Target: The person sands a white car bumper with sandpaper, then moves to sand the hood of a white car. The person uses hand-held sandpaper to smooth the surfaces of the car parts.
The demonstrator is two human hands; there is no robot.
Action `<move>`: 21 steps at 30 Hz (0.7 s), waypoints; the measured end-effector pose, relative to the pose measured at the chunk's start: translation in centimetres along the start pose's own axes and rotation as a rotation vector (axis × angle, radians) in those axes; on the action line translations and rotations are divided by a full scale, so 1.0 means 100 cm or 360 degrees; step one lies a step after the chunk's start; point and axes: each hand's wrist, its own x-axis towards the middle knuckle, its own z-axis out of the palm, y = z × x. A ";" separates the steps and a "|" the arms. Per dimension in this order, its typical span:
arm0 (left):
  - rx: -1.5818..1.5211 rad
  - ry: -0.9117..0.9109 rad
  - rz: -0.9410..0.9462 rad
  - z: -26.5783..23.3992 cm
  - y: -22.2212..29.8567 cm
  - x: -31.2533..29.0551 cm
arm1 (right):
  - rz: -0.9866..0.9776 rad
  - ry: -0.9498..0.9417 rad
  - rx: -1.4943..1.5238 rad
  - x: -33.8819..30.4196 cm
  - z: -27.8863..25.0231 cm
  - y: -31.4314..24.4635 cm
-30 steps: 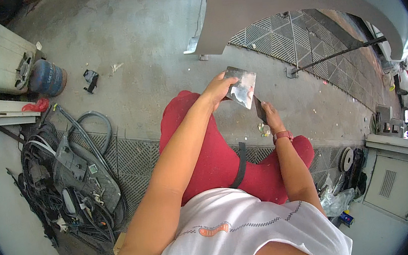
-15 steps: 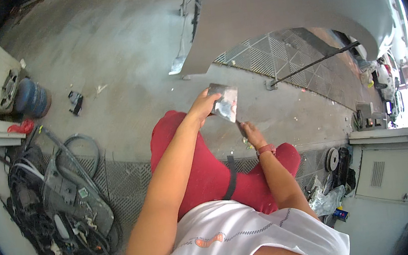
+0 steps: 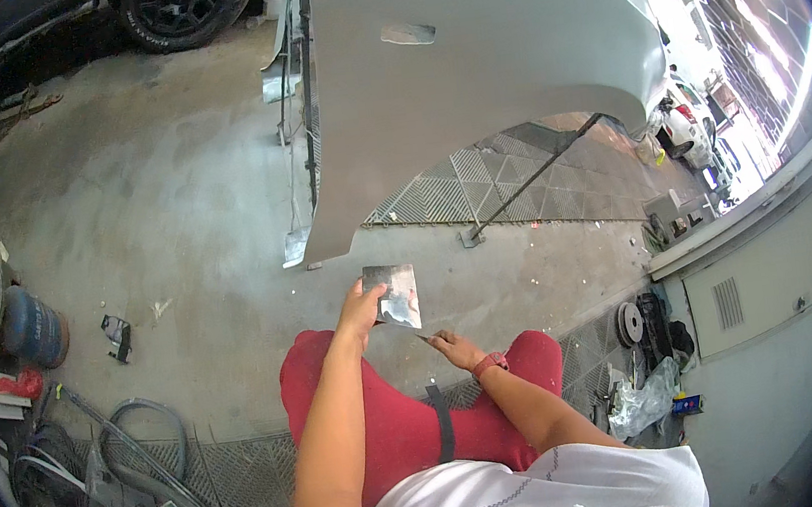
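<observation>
Above the person's lap, in front of the red trousers [image 3: 376,432]: one square metal plate [image 3: 400,306], shiny and patchily dark, clamped in the left hand [image 3: 359,311] by its left edge, thumb laid over the face. One thin, dark, flat tool [image 3: 425,338], seen nearly edge-on, gripped by the right hand [image 3: 459,350], its tip just beside the plate's lower right corner (whether the two touch cannot be told). One red wristwatch [image 3: 490,363], on the right wrist. Beyond the hands, one grey car fender [image 3: 476,75], raised off the floor, bearing a single whitish patch [image 3: 408,33] near its upper edge; below it, a slanting dark strut [image 3: 538,178]. Left side: one blue drum [image 3: 31,326], one crumpled red bag [image 3: 18,385], one small black plastic piece [image 3: 116,337] on the concrete. Right side: one pale disc [image 3: 630,324], clear plastic sheeting [image 3: 643,399], and one vented cabinet door [image 3: 770,282].
</observation>
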 end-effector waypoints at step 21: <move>0.0038 -0.0077 -0.0127 -0.003 -0.001 0.010 | -0.0065 0.0188 0.0256 -0.020 0.005 -0.011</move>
